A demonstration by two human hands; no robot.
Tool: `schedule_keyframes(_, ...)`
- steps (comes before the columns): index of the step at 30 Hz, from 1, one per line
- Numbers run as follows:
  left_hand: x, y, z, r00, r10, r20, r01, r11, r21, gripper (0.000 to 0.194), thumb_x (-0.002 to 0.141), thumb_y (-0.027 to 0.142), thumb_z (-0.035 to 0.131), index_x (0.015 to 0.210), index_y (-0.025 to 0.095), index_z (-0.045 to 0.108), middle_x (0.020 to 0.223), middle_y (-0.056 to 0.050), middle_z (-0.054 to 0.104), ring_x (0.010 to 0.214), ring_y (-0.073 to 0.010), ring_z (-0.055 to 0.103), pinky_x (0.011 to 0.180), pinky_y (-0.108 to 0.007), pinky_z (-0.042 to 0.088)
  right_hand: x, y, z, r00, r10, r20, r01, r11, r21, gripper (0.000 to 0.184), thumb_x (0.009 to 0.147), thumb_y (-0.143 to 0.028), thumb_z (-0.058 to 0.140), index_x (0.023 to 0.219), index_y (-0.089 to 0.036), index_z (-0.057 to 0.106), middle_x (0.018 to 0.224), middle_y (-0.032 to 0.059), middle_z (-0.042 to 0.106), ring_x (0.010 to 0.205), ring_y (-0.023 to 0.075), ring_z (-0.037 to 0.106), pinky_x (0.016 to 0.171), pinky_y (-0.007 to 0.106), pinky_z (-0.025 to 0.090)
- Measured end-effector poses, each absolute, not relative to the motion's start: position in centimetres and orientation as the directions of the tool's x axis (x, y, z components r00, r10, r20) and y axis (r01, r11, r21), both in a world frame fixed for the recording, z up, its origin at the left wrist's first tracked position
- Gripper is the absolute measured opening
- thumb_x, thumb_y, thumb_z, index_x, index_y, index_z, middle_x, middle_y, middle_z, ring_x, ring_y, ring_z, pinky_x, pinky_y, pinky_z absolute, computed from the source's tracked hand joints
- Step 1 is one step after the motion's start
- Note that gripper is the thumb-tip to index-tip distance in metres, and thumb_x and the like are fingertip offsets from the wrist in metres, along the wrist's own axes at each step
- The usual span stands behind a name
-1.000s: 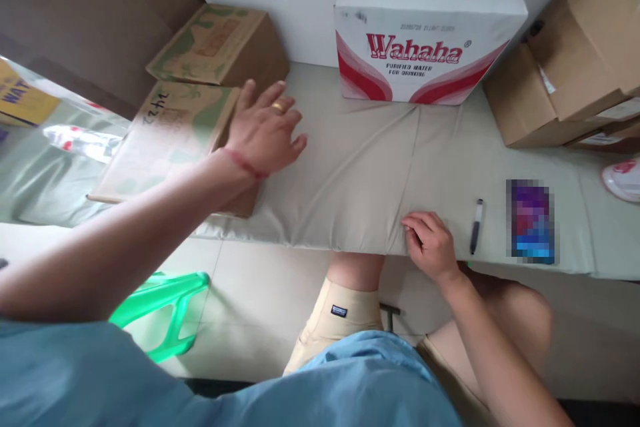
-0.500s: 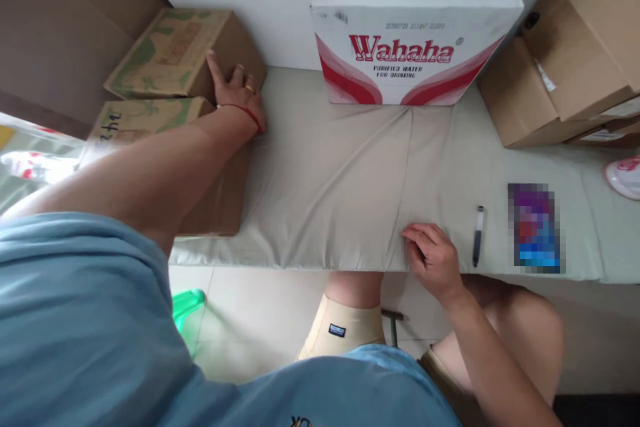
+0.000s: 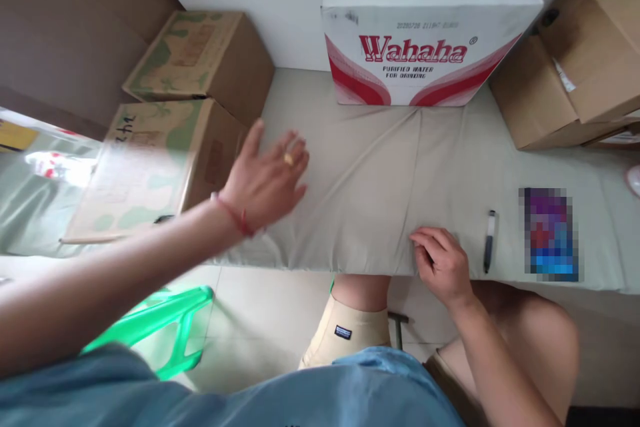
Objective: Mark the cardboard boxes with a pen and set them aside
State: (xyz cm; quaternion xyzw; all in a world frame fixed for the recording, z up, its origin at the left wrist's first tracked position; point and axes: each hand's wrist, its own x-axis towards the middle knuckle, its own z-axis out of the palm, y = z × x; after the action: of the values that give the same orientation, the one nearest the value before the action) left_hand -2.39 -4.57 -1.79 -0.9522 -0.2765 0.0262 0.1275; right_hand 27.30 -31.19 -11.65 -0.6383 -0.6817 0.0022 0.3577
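My left hand (image 3: 270, 177), with a ring and a red bracelet, is in the air over the cloth-covered table (image 3: 360, 187). Its fingers are spread and hold nothing. Beside it on the left stands the nearer brown carton (image 3: 145, 167) with green print and handwriting on top. Behind that is a second brown carton (image 3: 195, 57), similar in print. My right hand (image 3: 443, 260) rests at the table's front edge with its fingers loosely curled together and nothing visible in them. A pen (image 3: 489, 240) lies just right of it.
A white and red Wahaha water carton (image 3: 420, 47) stands at the back against the wall. Brown boxes (image 3: 540, 93) are stacked at the right. A pixelated rectangle (image 3: 553, 233) lies near the right front. A green stool (image 3: 185, 327) is on the floor, left. A bottle (image 3: 55, 167) lies far left.
My left hand has come off the rear brown carton and moved toward me and slightly right, above the cloth. The right hand stays at the table edge. The view has shifted slightly.
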Motion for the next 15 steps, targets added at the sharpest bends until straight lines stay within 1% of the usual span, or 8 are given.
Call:
schedule_keyframes(2, -5.7, -9.7, -3.1, 0.907, 0.420, 0.022, 0.409, -0.871, -0.272, 0.039, 0.110, 0.028, 0.052, 0.137, 0.007, 0.071, 0.161, -0.021, 0.064, 0.160, -0.0329, 0.052, 0.142, -0.064, 0.002, 27.2, -31.1, -11.6, 0.065, 0.869, 0.491, 0.878, 0.184, -0.442, 0.028, 0.098, -0.004, 0.059, 0.113, -0.023, 0.073, 0.106, 0.0069, 0.077, 0.095, 0.0230, 0.073, 0.084, 0.039, 0.063)
schedule_keyframes(3, -7.6, -11.2, -3.9, 0.902, 0.431, 0.012, 0.417, -0.866, -0.274, 0.036, 0.112, 0.023, 0.048, 0.136, 0.010, 0.071, 0.162, -0.020, 0.064, 0.159, -0.0300, 0.054, 0.143, -0.061, 0.003, 27.2, -31.1, -11.6, 0.063, 0.866, 0.496, 0.882, 0.185, -0.434, 0.028, 0.098, -0.004, 0.059, 0.113, -0.023, 0.073, 0.106, 0.0069, 0.077, 0.095, 0.0231, 0.073, 0.084, 0.039, 0.063)
schedule_keyframes(4, -9.4, -12.0, -4.7, 0.895, 0.446, 0.030, 0.436, -0.857, -0.274, 0.036, 0.112, 0.021, 0.045, 0.135, 0.010, 0.071, 0.159, -0.019, 0.066, 0.157, -0.0299, 0.057, 0.143, -0.061, 0.005, 27.1, -31.1, -11.7, 0.061, 0.863, 0.502, 0.885, 0.186, -0.428, 0.028, 0.098, -0.004, 0.060, 0.113, -0.023, 0.073, 0.106, 0.0069, 0.077, 0.095, 0.0232, 0.073, 0.085, 0.039, 0.063)
schedule_keyframes(5, -11.2, -12.2, -5.4, 0.881, 0.470, 0.050, 0.465, -0.841, -0.276, 0.037, 0.112, 0.019, 0.043, 0.134, 0.009, 0.071, 0.156, -0.021, 0.069, 0.155, -0.0321, 0.059, 0.142, -0.065, 0.007, 27.1, -31.1, -11.7, 0.060, 0.860, 0.506, 0.887, 0.187, -0.422, 0.028, 0.098, -0.004, 0.060, 0.113, -0.023, 0.073, 0.106, 0.0069, 0.078, 0.096, 0.0234, 0.073, 0.085, 0.039, 0.063)
schedule_keyframes(6, -12.9, -11.9, -6.0, 0.856, 0.516, 0.033, 0.505, -0.819, -0.271, 0.039, 0.112, 0.015, 0.039, 0.135, 0.007, 0.070, 0.155, -0.023, 0.068, 0.157, -0.0333, 0.057, 0.141, -0.068, 0.009, 27.1, -31.1, -11.7, 0.059, 0.857, 0.513, 0.889, 0.189, -0.418, 0.028, 0.098, -0.003, 0.060, 0.113, -0.023, 0.073, 0.105, 0.0069, 0.078, 0.095, 0.0235, 0.073, 0.084, 0.039, 0.063)
schedule_keyframes(8, -15.7, -10.5, -6.6, 0.806, 0.591, 0.008, 0.576, -0.782, -0.237, 0.045, 0.110, 0.009, 0.031, 0.136, 0.004, 0.068, 0.152, -0.027, 0.069, 0.160, -0.0351, 0.054, 0.139, -0.072, 0.015, 27.2, -31.1, -11.8, 0.060, 0.852, 0.520, 0.889, 0.191, -0.416, 0.027, 0.098, -0.003, 0.060, 0.112, -0.022, 0.073, 0.105, 0.0069, 0.078, 0.095, 0.0235, 0.072, 0.084, 0.039, 0.063)
schedule_keyframes(11, -18.1, -8.8, -6.6, 0.744, 0.667, 0.025, 0.659, -0.727, -0.193, 0.047, 0.108, 0.010, 0.029, 0.132, 0.002, 0.069, 0.152, -0.030, 0.068, 0.161, -0.0374, 0.050, 0.136, -0.073, 0.022, 27.2, -31.2, -12.1, 0.078, 0.855, 0.512, 0.877, 0.185, -0.443, 0.027, 0.099, -0.004, 0.059, 0.111, -0.023, 0.074, 0.105, 0.0073, 0.078, 0.095, 0.0243, 0.073, 0.084, 0.040, 0.063)
schedule_keyframes(15, -17.6, -8.8, -6.9, 0.722, 0.691, 0.042, 0.688, -0.708, -0.162, 0.045, 0.107, 0.018, 0.036, 0.132, 0.005, 0.071, 0.159, -0.027, 0.063, 0.161, -0.0405, 0.050, 0.136, -0.072, 0.024, 26.8, -31.1, -12.3, 0.130, 0.859, 0.496, 0.849, 0.162, -0.503, 0.026, 0.100, -0.008, 0.058, 0.109, -0.023, 0.077, 0.105, 0.0083, 0.079, 0.096, 0.0260, 0.074, 0.084, 0.043, 0.064)
